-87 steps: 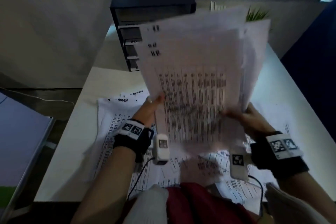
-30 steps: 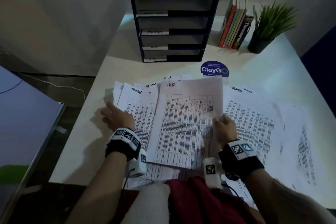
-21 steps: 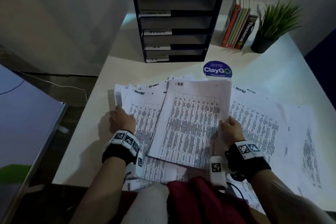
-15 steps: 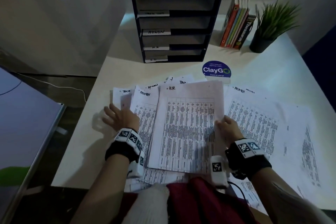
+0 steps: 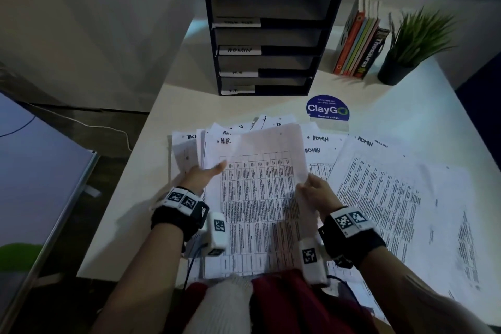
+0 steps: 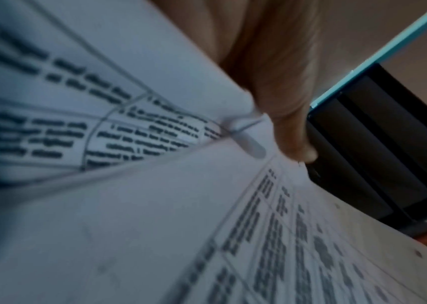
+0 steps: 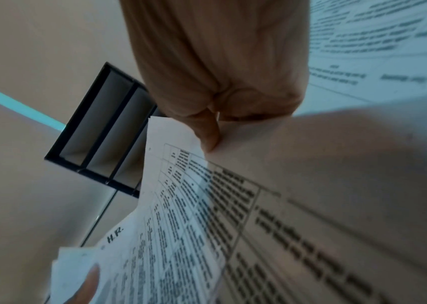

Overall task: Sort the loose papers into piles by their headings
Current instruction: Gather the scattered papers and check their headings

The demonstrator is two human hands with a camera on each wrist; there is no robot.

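Lifting the top sheet [image 5: 267, 171] by its side edges, my left hand [image 5: 199, 175] and right hand [image 5: 315, 191] each pinch it, baring the H.R. heading [image 5: 225, 140] beneath. The ADMIN sheets [image 5: 374, 187] lie fanned on the tabletop [image 5: 401, 116], headings showing for sorting.

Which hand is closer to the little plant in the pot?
The right hand. It holds the lifted sheet's right edge, on the same side of the desk as the potted plant, which stands far back at the right. The left hand grips the sheet's left edge, farther away.
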